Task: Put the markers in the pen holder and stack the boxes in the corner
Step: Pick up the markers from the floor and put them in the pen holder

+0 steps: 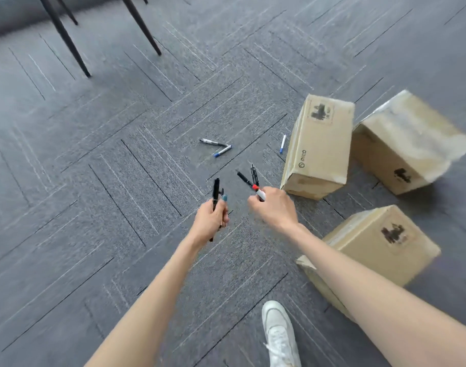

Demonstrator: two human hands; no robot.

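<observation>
From the head camera, I am looking down at grey carpet with both bare arms reaching forward.

My left hand is gripping a bundle of black markers, fingers curled round the barrels so they are standing upright out of my fist. It looks like two, though the blur is keeping me from counting for sure.

My right hand is pinching one red-capped marker between thumb and fingers, with the cap pointing away from me.

Just beyond that hand, two dark pens are showing. I cannot tell whether they are lying on the carpet or touching my fingers.

Three more markers are lying loose farther out. One black-capped marker and one blue-capped marker are meeting at their tips in a V. A second blue marker is lying just beside the nearest box wall.

Three cardboard boxes are sitting unstacked to my right:
- the tall box is standing upright
- the tilted box is leaning just beside it
- the near box is partly hiding behind my right forearm

One white shoe is showing at the bottom, and at least three black furniture legs are standing at the top left.
</observation>
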